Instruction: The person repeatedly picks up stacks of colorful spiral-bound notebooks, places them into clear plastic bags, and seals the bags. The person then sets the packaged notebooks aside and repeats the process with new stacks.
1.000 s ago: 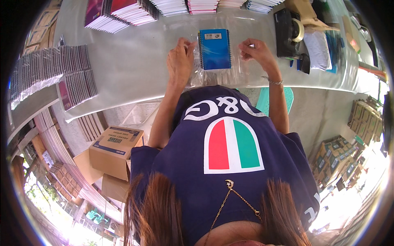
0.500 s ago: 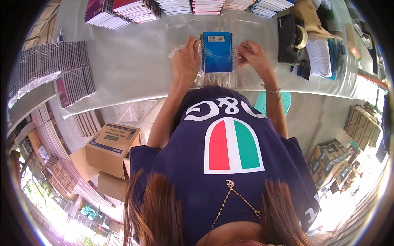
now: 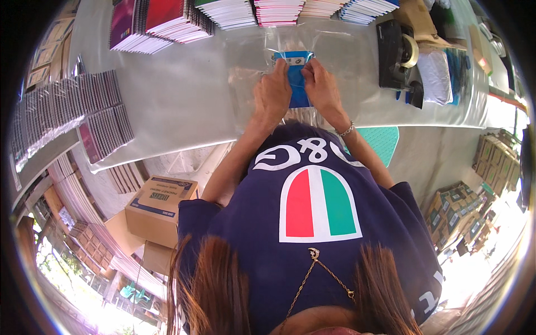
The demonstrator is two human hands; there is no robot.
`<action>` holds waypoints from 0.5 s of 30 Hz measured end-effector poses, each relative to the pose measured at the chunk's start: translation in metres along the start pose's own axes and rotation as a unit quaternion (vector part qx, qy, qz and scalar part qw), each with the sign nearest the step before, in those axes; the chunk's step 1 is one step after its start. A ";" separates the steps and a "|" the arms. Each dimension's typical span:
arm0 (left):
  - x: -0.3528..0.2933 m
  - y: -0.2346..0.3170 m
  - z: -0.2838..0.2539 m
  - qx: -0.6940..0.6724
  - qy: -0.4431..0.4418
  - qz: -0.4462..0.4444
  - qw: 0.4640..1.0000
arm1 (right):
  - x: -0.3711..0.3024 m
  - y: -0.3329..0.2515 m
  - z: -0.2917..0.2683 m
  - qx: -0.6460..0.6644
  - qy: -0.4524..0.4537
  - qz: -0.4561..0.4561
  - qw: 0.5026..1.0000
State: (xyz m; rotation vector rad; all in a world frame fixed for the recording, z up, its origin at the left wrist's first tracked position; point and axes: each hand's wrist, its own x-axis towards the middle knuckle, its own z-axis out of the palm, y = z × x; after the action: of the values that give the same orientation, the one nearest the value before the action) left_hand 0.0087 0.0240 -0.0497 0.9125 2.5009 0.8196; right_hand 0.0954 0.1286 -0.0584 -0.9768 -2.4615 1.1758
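Observation:
A blue spiral notebook [image 3: 298, 96] with a white label near its top lies on the table in front of me, on a clear plastic film [image 3: 289, 40]. My left hand [image 3: 271, 94] and my right hand [image 3: 324, 94] lie over its left and right sides, fingers bent in and close together. Both hands pinch the film over the cover, just below the label. The hands hide the notebook's side edges, and the exact grip of the fingertips is partly hidden.
Stacked notebooks [image 3: 229, 15] line the table's far edge. More spiral notebooks [image 3: 72, 97] stand packed at the left. A black tape dispenser [image 3: 391, 53] and a white packet [image 3: 434, 77] are at the right. An open cardboard box [image 3: 159, 209] sits below the table's left side.
Both hands have come inward from beside the notebook to over its cover, bringing the film with them. The film now stands up at the notebook's far end.

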 end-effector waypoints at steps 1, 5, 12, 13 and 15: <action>0.001 0.000 0.002 -0.001 -0.001 -0.002 1.000 | 0.000 -0.001 0.002 -0.002 -0.001 0.009 1.000; 0.003 0.003 0.010 0.001 -0.003 -0.008 1.000 | -0.001 -0.008 0.008 -0.046 0.011 0.024 0.999; 0.011 0.000 -0.006 -0.005 -0.084 0.032 0.996 | -0.008 -0.007 0.016 -0.085 0.043 -0.002 0.995; 0.013 -0.005 -0.012 0.021 -0.075 0.085 0.993 | -0.009 -0.007 0.016 -0.086 0.045 -0.001 0.995; 0.015 -0.022 -0.029 0.076 -0.058 0.188 0.977 | -0.012 -0.005 0.019 -0.089 0.063 -0.029 0.994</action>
State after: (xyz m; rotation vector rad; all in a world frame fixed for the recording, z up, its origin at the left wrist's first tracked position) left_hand -0.0270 0.0093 -0.0431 1.4744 2.3458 0.6648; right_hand 0.0927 0.1072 -0.0658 -0.9849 -2.5063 0.8609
